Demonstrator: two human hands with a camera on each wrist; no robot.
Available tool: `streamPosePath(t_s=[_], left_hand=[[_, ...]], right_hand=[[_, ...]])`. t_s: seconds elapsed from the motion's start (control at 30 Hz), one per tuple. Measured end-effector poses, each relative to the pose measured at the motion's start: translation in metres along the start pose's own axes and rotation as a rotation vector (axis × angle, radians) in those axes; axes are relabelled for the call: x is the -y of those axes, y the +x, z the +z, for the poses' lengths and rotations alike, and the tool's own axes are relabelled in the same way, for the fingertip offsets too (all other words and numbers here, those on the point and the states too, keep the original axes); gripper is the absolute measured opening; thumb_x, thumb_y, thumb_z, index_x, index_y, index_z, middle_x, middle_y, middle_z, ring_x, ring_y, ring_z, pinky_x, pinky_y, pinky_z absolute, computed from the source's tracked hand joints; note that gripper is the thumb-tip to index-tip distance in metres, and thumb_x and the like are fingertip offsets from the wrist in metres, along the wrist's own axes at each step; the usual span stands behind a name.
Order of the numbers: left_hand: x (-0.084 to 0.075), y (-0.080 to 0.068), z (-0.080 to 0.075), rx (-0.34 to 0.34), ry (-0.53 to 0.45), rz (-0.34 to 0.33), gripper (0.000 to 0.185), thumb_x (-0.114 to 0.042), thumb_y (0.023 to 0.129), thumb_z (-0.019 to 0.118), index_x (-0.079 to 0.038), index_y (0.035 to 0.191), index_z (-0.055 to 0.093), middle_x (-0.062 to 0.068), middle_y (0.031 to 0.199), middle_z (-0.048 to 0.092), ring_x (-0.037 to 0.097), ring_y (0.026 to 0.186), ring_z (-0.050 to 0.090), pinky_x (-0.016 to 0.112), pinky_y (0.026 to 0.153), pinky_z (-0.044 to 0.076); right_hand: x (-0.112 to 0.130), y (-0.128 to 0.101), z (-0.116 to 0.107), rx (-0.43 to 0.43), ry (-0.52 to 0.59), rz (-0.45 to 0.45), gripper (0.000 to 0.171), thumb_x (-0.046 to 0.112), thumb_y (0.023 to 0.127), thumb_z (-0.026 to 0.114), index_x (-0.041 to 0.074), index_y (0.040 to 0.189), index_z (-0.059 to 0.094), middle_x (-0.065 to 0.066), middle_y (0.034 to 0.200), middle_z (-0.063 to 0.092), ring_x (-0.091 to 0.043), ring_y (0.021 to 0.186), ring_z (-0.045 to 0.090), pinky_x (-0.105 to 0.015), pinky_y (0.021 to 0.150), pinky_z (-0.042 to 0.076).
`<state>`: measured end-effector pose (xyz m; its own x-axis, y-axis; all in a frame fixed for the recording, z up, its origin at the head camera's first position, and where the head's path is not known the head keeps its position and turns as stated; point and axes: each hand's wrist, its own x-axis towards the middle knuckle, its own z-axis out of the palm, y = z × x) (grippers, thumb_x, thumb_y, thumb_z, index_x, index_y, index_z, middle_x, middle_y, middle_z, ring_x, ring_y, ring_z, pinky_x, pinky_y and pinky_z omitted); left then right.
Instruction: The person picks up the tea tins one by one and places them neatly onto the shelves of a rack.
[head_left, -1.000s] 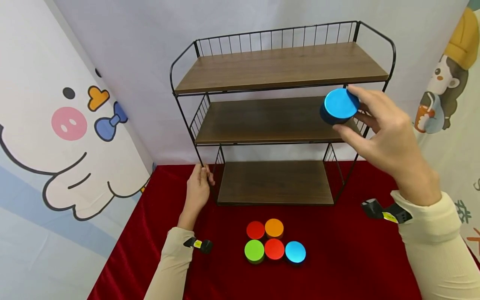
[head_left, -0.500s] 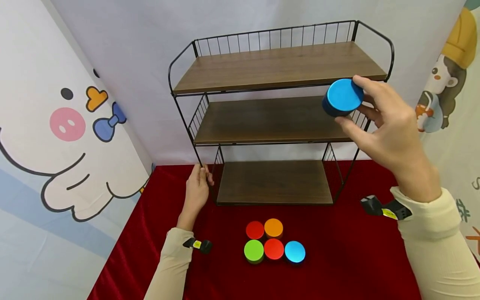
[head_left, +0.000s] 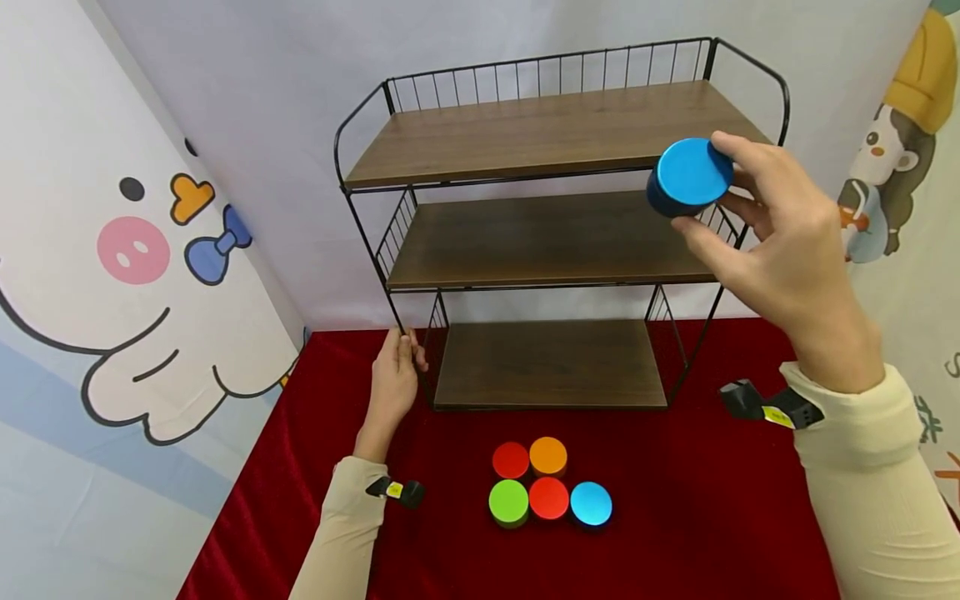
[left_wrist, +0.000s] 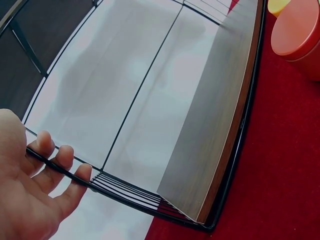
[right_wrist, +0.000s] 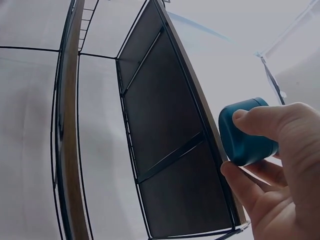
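Observation:
My right hand (head_left: 776, 242) holds a blue round tin (head_left: 688, 177) between thumb and fingers, raised in front of the right end of the rack's top shelf edge (head_left: 555, 133). The right wrist view shows the tin (right_wrist: 245, 132) in my fingers (right_wrist: 265, 120) beside the shelf's underside. My left hand (head_left: 396, 379) grips the black wire post at the rack's lower left; in the left wrist view the fingers (left_wrist: 55, 165) curl round the wire. Several round tins lie on the red cloth: two red (head_left: 511, 459) (head_left: 548, 497), an orange (head_left: 548, 455), a green (head_left: 508, 502) and a blue one (head_left: 591, 503).
The three-tier black wire rack (head_left: 551, 242) with bare wooden shelves stands at the back of the red cloth (head_left: 675, 500). Cartoon-printed backdrops rise at the left (head_left: 135, 250) and right (head_left: 907, 125). The red tin (left_wrist: 300, 35) shows beside the rack's base.
My right hand has lifted the blue tin from middle-shelf height up to the front edge of the top shelf. The left hand has stayed on the post.

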<state>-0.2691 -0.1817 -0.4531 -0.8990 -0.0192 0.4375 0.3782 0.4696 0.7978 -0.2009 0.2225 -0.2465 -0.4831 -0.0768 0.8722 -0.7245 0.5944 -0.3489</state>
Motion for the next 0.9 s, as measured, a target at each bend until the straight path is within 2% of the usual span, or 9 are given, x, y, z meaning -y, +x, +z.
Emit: streamPosePath(t_s=[0.2,0.43,0.5,0.73,0.9], left_hand=[[0.000,-0.001,0.001,0.001,-0.010,-0.014,0.033,-0.026,0.112,0.032,-0.001,0.100,0.049,0.020,0.079,0.058,0.032,0.073,0.063,0.040,0.071,0.056],[0.000,-0.001,0.001,0.003,-0.010,-0.016,0.038,-0.031,0.111,0.031,0.000,0.100,0.049,0.021,0.080,0.058,0.034,0.073,0.064,0.048,0.073,0.057],[0.000,-0.001,0.000,0.004,0.001,-0.011,0.040,-0.034,0.111,0.030,-0.001,0.100,0.049,0.020,0.080,0.058,0.032,0.074,0.064,0.044,0.072,0.057],[0.000,-0.001,-0.002,-0.004,0.003,-0.014,0.037,-0.030,0.112,0.031,0.000,0.100,0.049,0.020,0.079,0.058,0.032,0.073,0.063,0.045,0.070,0.057],[-0.001,-0.001,0.000,0.004,0.002,-0.013,0.034,-0.027,0.112,0.032,0.000,0.100,0.049,0.020,0.080,0.058,0.032,0.074,0.063,0.041,0.071,0.056]], right_hand=[[0.001,0.005,-0.001,-0.010,0.008,-0.009,0.079,-0.026,0.066,0.082,-0.004,0.138,0.060,-0.022,0.130,0.065,0.004,0.118,0.060,-0.014,0.099,0.051],[0.001,0.019,-0.002,-0.027,-0.001,-0.074,0.074,-0.024,0.068,0.082,-0.006,0.136,0.061,-0.024,0.128,0.065,0.004,0.116,0.059,-0.015,0.100,0.051],[0.001,0.022,-0.002,-0.030,-0.012,-0.088,0.072,-0.022,0.069,0.082,-0.005,0.136,0.061,-0.024,0.128,0.065,0.003,0.115,0.059,-0.016,0.101,0.051],[-0.001,0.031,-0.003,0.006,-0.038,-0.138,0.070,-0.016,0.076,0.083,-0.003,0.141,0.058,-0.023,0.131,0.063,-0.006,0.122,0.062,-0.019,0.103,0.051],[-0.001,0.034,-0.005,0.021,-0.045,-0.110,0.070,-0.016,0.077,0.081,-0.003,0.141,0.058,-0.023,0.133,0.062,-0.010,0.123,0.063,-0.019,0.104,0.050]])
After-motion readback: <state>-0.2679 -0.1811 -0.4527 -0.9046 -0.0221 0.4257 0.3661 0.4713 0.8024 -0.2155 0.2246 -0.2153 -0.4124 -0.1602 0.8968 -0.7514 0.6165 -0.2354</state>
